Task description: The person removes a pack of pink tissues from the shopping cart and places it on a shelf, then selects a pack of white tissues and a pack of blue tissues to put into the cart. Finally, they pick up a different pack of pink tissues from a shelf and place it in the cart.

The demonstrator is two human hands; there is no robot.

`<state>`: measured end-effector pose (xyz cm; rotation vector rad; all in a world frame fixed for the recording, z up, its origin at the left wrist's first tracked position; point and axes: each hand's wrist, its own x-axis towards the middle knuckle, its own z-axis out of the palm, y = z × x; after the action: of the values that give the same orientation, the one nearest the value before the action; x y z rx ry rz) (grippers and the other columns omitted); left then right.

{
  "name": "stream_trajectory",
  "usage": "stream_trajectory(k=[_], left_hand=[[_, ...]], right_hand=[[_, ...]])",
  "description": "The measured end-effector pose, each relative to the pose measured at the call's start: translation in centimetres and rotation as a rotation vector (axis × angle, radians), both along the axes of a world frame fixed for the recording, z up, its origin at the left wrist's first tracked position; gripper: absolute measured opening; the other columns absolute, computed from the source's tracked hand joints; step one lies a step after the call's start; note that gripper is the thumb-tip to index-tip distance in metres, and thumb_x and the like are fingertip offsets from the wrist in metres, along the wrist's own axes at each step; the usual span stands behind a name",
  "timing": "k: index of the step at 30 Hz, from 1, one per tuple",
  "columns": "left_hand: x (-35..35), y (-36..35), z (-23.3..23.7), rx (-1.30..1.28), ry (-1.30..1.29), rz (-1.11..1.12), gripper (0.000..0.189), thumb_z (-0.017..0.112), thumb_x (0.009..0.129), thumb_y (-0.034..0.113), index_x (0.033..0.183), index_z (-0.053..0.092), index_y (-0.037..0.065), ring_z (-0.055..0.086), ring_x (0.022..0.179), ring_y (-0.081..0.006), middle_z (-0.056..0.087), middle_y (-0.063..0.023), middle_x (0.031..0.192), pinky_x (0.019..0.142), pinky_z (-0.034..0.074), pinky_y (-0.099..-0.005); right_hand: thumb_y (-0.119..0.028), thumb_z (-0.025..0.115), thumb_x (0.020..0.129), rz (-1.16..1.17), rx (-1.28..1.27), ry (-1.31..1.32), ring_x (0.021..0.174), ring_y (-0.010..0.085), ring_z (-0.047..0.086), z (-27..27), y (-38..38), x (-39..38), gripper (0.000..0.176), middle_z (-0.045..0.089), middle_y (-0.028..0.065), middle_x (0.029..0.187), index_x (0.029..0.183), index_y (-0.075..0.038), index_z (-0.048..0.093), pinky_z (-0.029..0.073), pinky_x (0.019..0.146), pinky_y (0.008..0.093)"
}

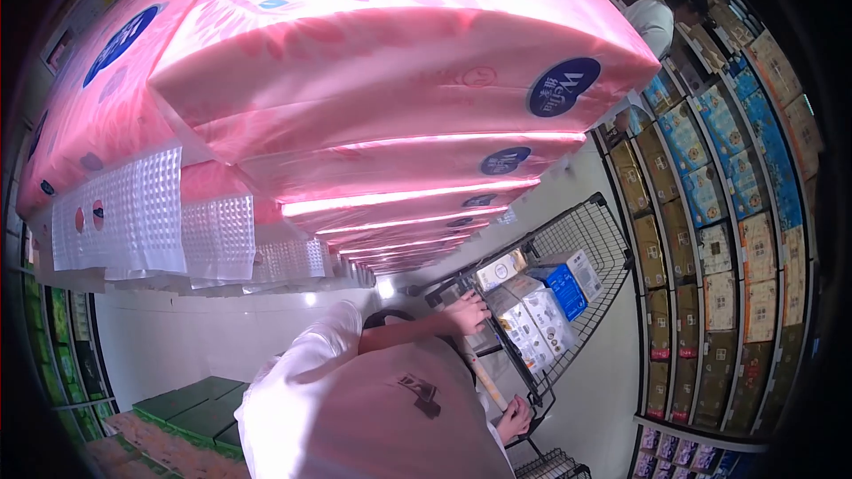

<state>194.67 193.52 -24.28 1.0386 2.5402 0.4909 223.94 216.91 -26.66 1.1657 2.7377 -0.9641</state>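
A wire shopping cart (612,270) stands at a slant in front of me. My left hand (468,312) is closed over the far end of its handle (485,379), next to the basket's rim. Lower down, my right hand (515,417) is wrapped round the other end of the handle. In the basket lie white patterned packs (532,324), a cream pack (502,270) and a blue pack (566,291); they look like tissue packs.
Tall stacked pink tissue packs (373,80) loom close at my upper left. Shelves of packaged goods (710,284) line the right side. A person in a white top (654,25) stands at the upper right. Green boxes (191,408) sit at the lower left.
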Motion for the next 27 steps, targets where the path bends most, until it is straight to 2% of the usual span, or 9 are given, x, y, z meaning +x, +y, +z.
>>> stream_trajectory(k=[6, 7, 10, 13, 14, 17, 22, 26, 27], left_hand=[[-0.2, 2.5, -0.4, 0.018, -0.024, 0.11, 0.042, 0.065, 0.086, 0.035, 0.12, 0.068, 0.01, 0.052, 0.125, -0.0282, 0.064, -0.0088, 0.118, 0.118, 0.026, -0.0547], [-0.1, 2.8, -0.7, 0.026, -0.032, 0.131, 0.042, 0.065, 0.086, 0.035, 0.121, 0.068, 0.01, 0.052, 0.125, -0.0283, 0.064, -0.0089, 0.119, 0.118, 0.026, -0.0547], [0.0, 3.9, -1.9, 0.043, -0.001, 0.185, 0.041, 0.065, 0.087, 0.034, 0.12, 0.068, 0.01, 0.052, 0.125, -0.0285, 0.065, -0.0093, 0.119, 0.117, 0.027, -0.0545], [-0.8, 5.0, -1.6, 0.061, -0.02, 0.232, 0.038, 0.063, 0.089, 0.034, 0.118, 0.067, 0.009, 0.054, 0.122, -0.0294, 0.065, -0.0107, 0.116, 0.115, 0.03, -0.0542], [-0.8, 4.7, -2.0, 0.073, -0.06, 0.251, 0.037, 0.063, 0.09, 0.033, 0.117, 0.067, 0.009, 0.055, 0.121, -0.0298, 0.065, -0.0114, 0.114, 0.115, 0.031, -0.0541], [-1.1, 5.4, -1.9, 0.171, 0.081, 0.303, 0.028, 0.061, 0.092, 0.027, 0.11, 0.066, 0.006, 0.06, 0.103, -0.0303, 0.064, -0.012, 0.103, 0.099, 0.041, -0.051], [-2.1, 6.3, -5.6, 0.241, 0.209, 0.406, 0.021, 0.064, 0.091, 0.022, 0.107, 0.065, 0.008, 0.063, 0.098, -0.0294, 0.063, -0.0098, 0.098, 0.103, 0.042, -0.0524], [-4.1, 8.1, -4.8, 0.191, 0.242, 0.471, 0.02, 0.066, 0.089, 0.017, 0.107, 0.064, 0.008, 0.064, 0.098, -0.0269, 0.06, -0.009, 0.098, 0.102, 0.045, -0.0525], [-4.5, 8.4, -4.1, 0.222, 0.269, 0.493, 0.018, 0.065, 0.089, 0.015, 0.106, 0.062, 0.007, 0.063, 0.099, -0.029, 0.059, -0.0104, 0.099, 0.1, 0.046, -0.0521]], right_hand=[[-0.046, 0.069, 0.09, 0.174, 0.047, 0.073, 0.132, 0.0268, 0.047, -1.0, 5.9, -2.5, 0.042, 0.062, -0.0002, 0.134, 0.126, -0.023, 0.067, 0.023, 0.113, 0.0497], [-0.051, 0.076, 0.081, 0.228, 0.033, 0.078, 0.134, 0.0272, 0.044, -1.8, 7.2, -2.6, 0.055, 0.059, -0.0004, 0.137, 0.128, -0.023, 0.065, 0.021, 0.114, 0.0505], [-0.046, 0.083, 0.077, 0.318, 0.027, 0.116, 0.14, 0.0244, 0.039, -2.8, 10.0, -4.0, 0.059, 0.057, -0.0015, 0.141, 0.128, -0.023, 0.066, 0.018, 0.116, 0.0507], [-0.053, 0.083, 0.072, 0.376, 0.042, 0.11, 0.137, 0.0268, 0.042, -3.8, 12.8, -6.1, 0.066, 0.056, -0.0008, 0.14, 0.128, -0.023, 0.065, 0.02, 0.115, 0.052], [-0.051, 0.083, 0.072, 0.392, 0.044, 0.099, 0.137, 0.0265, 0.042, -4.2, 13.2, -6.6, 0.065, 0.056, -0.0009, 0.14, 0.128, -0.023, 0.065, 0.02, 0.115, 0.0521], [-0.048, 0.085, 0.071, 0.434, 0.046, 0.146, 0.137, 0.0247, 0.043, -4.8, 15.1, -9.4, 0.061, 0.057, -0.0015, 0.138, 0.124, -0.024, 0.066, 0.021, 0.115, 0.0518], [-0.042, 0.086, 0.073, 0.507, 0.018, 0.108, 0.137, 0.0246, 0.042, -5.3, 17.3, -14.0, 0.056, 0.058, -0.0006, 0.138, 0.123, -0.024, 0.067, 0.019, 0.116, 0.0503], [-0.046, 0.086, 0.072, 0.537, 0.028, 0.199, 0.137, 0.0267, 0.042, -5.9, 19.2, -17.7, 0.056, 0.057, 0.0011, 0.137, 0.12, -0.022, 0.068, 0.02, 0.116, 0.0537], [-0.048, 0.086, 0.072, 0.541, 0.037, 0.225, 0.138, 0.0275, 0.042, -6.2, 19.6, -18.5, 0.057, 0.057, 0.0016, 0.137, 0.12, -0.022, 0.068, 0.02, 0.116, 0.0551]])
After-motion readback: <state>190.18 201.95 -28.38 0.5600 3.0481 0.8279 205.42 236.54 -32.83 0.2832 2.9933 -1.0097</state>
